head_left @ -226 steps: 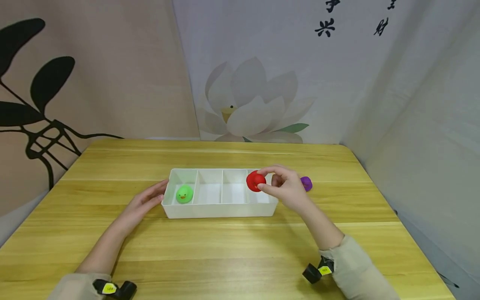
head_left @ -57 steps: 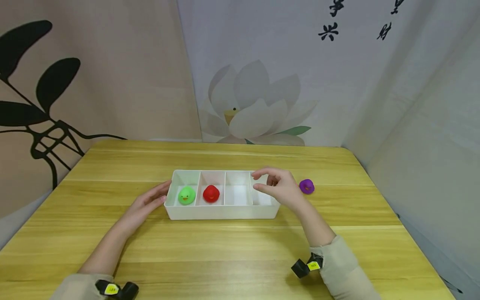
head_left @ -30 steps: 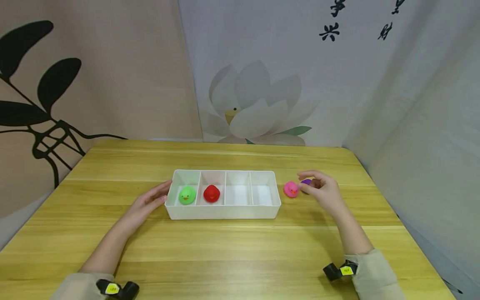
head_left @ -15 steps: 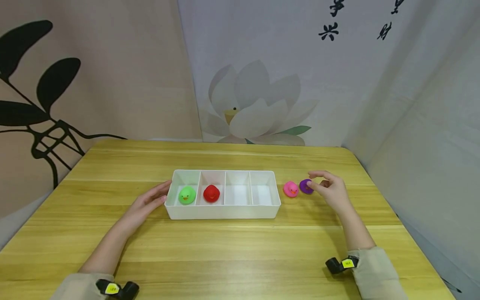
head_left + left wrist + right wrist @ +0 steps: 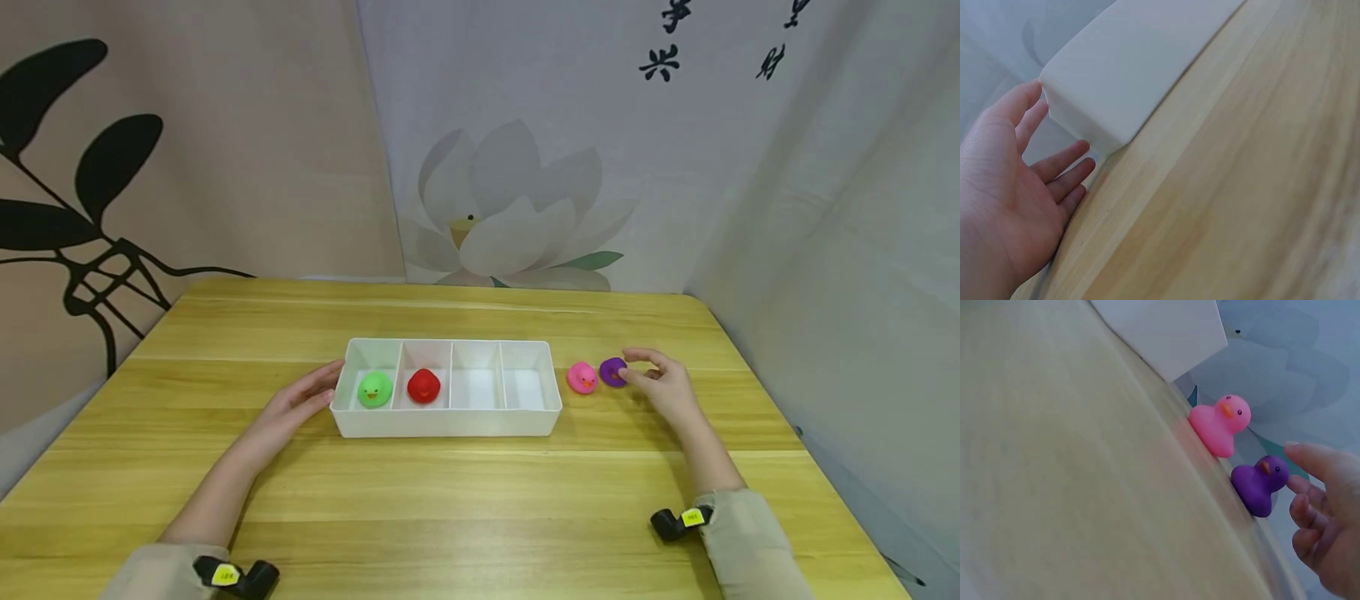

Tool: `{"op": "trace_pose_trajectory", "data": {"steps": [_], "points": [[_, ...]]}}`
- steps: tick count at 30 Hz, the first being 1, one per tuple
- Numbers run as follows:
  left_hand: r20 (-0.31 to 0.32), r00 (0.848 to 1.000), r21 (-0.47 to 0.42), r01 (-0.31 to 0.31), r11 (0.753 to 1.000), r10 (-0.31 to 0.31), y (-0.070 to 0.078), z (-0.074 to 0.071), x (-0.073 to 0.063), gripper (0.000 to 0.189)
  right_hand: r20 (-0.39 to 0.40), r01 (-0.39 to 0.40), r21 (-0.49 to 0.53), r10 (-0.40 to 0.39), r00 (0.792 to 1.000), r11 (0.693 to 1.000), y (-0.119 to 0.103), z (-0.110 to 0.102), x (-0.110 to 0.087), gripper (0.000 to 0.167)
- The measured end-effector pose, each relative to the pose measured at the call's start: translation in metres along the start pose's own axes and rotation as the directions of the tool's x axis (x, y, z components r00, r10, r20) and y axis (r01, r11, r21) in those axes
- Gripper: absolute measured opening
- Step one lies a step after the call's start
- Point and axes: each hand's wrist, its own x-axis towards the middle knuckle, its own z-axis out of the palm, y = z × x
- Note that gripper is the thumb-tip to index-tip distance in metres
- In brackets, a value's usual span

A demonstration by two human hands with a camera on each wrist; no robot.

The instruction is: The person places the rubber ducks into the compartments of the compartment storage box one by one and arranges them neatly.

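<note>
A white four-compartment box (image 5: 446,424) stands on the table. A green toy duck (image 5: 374,390) lies in its leftmost compartment, and a red toy duck (image 5: 423,386) is in the one beside it. My left hand (image 5: 296,406) rests against the box's left end, fingers extended; the left wrist view shows a fingertip on its corner. On the table right of the box sit a pink toy duck (image 5: 1219,425) and a purple toy duck (image 5: 1260,486). My right hand (image 5: 667,390) is beside the purple duck, thumb and index finger spread; whether it touches the duck I cannot tell.
The wooden table (image 5: 450,517) reaches back to a printed cloth backdrop (image 5: 510,200). Each wrist carries a small black camera; the right wrist camera (image 5: 675,523) is near the tabletop. The two right-hand compartments of the box hold no ducks.
The red duck, earlier pinched in my right hand, now lies in the second compartment. My right hand has moved right, past the pink duck, to the purple one. My left hand has stayed put.
</note>
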Motion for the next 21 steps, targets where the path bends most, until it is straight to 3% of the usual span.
{"op": "trace_pose_trajectory", "data": {"steps": [12, 21], "points": [[0.002, 1.0, 0.013, -0.007, 1.0, 0.007, -0.002, -0.001, 0.001, 0.05, 0.042, -0.026, 0.071, 0.023, 0.999, 0.997, 0.019, 0.004, 0.006, 0.046], [0.0, 1.0, 0.026, 0.0, 1.0, 0.0, -0.001, -0.001, 0.0, 0.05, 0.023, -0.056, 0.043, 0.056, 0.998, 0.997, 0.021, 0.007, 0.007, 0.044]]}}
